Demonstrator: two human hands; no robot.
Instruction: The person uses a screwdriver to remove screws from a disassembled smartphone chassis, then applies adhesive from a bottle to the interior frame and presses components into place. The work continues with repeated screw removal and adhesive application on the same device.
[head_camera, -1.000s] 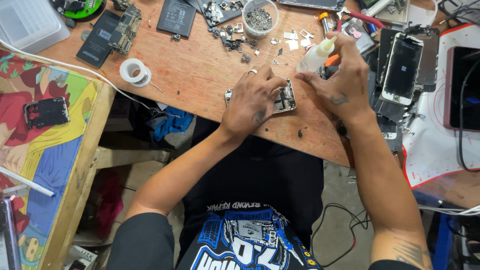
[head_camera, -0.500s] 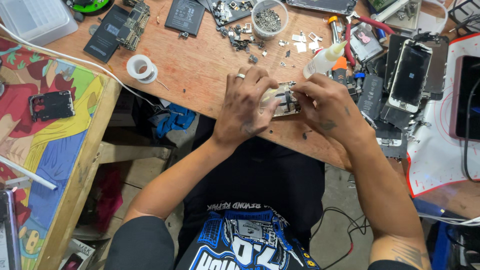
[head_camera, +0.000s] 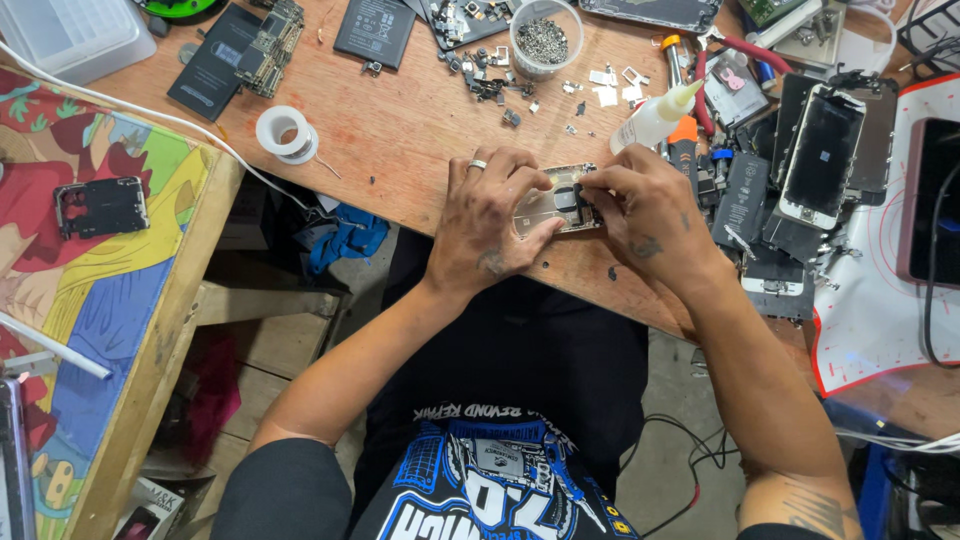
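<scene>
The right hand had left the glue bottle and joined the left hand, so both sets of fingers were pinched on the phone frame at the bench's near edge, seemingly pressing a part in.

On the worn wooden workbench lie a white roll of tape, a round clear cup of small screws, a flat black rectangular battery, a green bare circuit board, a white squeeze bottle with a pointed nozzle and a black-screened phone display panel.
</scene>
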